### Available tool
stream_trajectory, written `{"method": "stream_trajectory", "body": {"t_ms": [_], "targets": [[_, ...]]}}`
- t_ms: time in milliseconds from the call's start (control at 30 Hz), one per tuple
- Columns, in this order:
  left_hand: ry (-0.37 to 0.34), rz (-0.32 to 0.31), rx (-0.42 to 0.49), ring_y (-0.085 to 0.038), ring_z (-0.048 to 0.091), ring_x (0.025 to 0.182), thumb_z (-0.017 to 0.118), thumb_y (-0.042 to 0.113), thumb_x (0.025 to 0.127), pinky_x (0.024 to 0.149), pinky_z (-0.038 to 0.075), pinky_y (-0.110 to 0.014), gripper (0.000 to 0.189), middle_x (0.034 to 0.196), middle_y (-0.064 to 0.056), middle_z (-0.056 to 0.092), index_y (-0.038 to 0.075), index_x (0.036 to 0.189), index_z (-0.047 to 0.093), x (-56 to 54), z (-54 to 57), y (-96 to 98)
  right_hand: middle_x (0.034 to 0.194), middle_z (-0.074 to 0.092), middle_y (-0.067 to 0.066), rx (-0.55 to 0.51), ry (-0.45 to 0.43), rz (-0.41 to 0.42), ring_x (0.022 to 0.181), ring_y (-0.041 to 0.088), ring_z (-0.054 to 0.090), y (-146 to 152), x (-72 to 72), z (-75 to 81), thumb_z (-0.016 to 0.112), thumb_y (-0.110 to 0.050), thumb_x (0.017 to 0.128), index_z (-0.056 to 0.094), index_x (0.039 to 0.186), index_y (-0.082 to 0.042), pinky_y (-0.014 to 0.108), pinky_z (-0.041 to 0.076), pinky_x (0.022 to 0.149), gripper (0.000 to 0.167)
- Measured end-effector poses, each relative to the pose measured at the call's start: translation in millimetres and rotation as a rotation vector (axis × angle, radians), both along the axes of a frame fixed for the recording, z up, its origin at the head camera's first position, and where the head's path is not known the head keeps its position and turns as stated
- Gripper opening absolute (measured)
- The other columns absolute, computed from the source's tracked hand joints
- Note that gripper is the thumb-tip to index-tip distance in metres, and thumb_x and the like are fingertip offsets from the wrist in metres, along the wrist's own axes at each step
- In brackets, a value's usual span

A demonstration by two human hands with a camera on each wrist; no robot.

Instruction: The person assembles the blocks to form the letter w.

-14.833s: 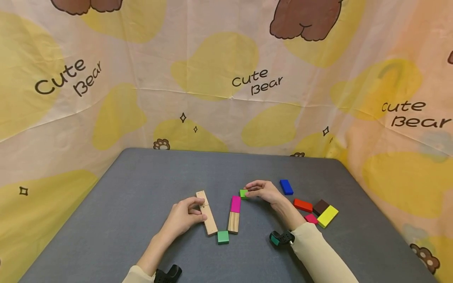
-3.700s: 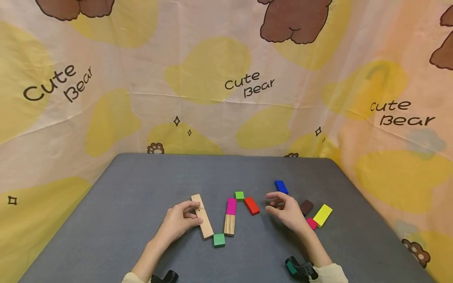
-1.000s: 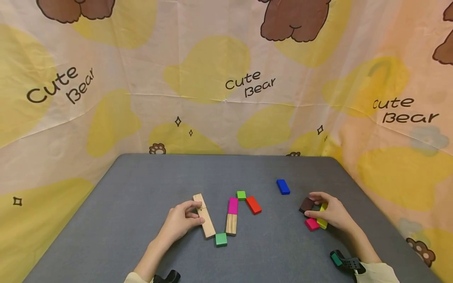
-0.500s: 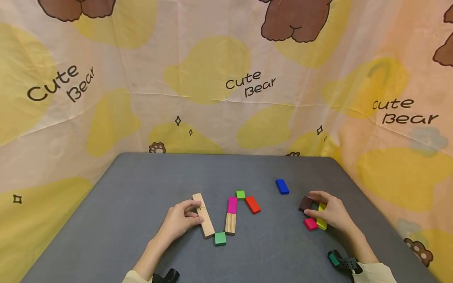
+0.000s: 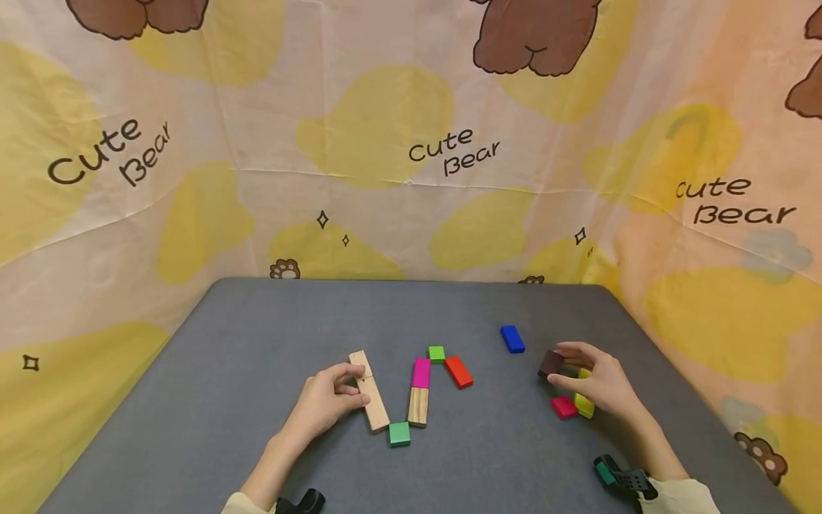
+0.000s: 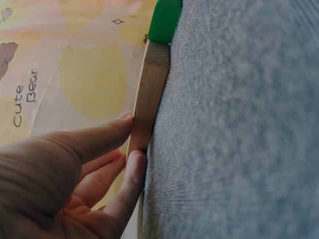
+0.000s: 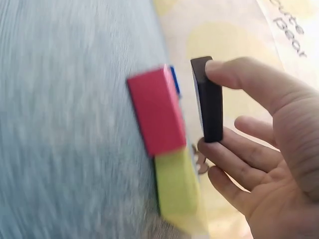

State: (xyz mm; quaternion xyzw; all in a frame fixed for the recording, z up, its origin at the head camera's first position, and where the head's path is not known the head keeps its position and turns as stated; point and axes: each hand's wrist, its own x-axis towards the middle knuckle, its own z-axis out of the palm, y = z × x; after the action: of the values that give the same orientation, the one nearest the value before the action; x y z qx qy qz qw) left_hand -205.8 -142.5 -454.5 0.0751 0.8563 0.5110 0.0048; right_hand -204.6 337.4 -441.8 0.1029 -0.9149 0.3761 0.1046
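Here's the dark brown block (image 5: 548, 363), gripped by the right hand (image 5: 597, 378), thumb at the near end and fingers at the far one, so its long side runs roughly away from the person. The right wrist view shows a gap beneath: it looks clear of the table (image 5: 481, 457). Nearer the body sit the pink block (image 5: 564, 408) and yellow block (image 5: 584, 405).

And the relation that counts: the red block (image 5: 459, 373) lies well to the left, slanting, its near end angled rightward, with the blue block (image 5: 512, 339) farther back, between the two. The right hand has the brown block; the left hand (image 5: 330, 396) is well apart from it, relaxed fingers resting against the wooden blocks (image 5: 376, 415), no pinch evident.
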Motion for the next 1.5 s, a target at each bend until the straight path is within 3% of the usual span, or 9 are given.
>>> {"method": "stream_trajectory", "body": {"t_ms": [167,400,667,933,1500], "targets": [[0.000,0.000,0.000,-0.014,0.069,0.086,0.085,0.009,0.077,0.074,0.054,-0.036,0.044,0.116,-0.006,0.069,0.010,0.119,0.070,0.8,0.0,0.3,0.122,0.064,0.009,-0.031,-0.011,0.070,0.105,0.027,0.064,-16.7,3.4,2.2,0.086,-0.031,0.078,0.060,0.129,-0.004,0.047,0.050,0.087,0.063],[0.000,0.000,-0.002,-0.014,0.068,0.086,0.085,0.010,0.078,0.074,0.054,-0.037,0.044,0.116,-0.006,0.069,0.010,0.119,0.070,0.9,-1.1,0.1,0.119,0.066,0.004,-0.097,-0.076,0.217,0.105,0.022,0.064,-46.6,3.9,0.5,0.088,-0.030,0.076,0.063,0.125,-0.004,0.044,0.049,0.090,0.061],[-0.003,-0.003,0.008,-0.014,0.069,0.086,0.085,0.009,0.077,0.073,0.054,-0.036,0.045,0.116,-0.006,0.069,0.010,0.119,0.070,1.3,-1.8,-0.4,0.113,0.066,-0.005,0.017,-0.118,0.354,0.100,0.015,0.064,-75.1,5.2,-5.5,0.087,-0.035,0.076,0.063,0.124,-0.008,0.038,0.050,0.090,0.060],[0.005,-0.011,0.021,-0.013,0.069,0.086,0.085,0.009,0.077,0.073,0.054,-0.035,0.044,0.116,-0.006,0.069,0.010,0.119,0.070,1.1,-1.5,-1.0,0.126,0.063,-0.004,0.024,-0.185,0.455,0.114,0.017,0.059,-81.9,5.7,-4.6,0.087,-0.026,0.078,0.058,0.133,-0.009,0.037,0.046,0.096,0.064],[0.026,0.008,-0.011,-0.013,0.069,0.086,0.085,0.010,0.077,0.075,0.054,-0.037,0.043,0.116,-0.005,0.069,0.010,0.117,0.071,-0.5,-1.4,-0.1,0.126,0.062,0.009,-0.086,-0.200,0.442,0.109,0.022,0.062,-97.6,5.5,-3.2,0.088,-0.015,0.076,0.051,0.138,-0.002,0.037,0.048,0.093,0.074]]}}
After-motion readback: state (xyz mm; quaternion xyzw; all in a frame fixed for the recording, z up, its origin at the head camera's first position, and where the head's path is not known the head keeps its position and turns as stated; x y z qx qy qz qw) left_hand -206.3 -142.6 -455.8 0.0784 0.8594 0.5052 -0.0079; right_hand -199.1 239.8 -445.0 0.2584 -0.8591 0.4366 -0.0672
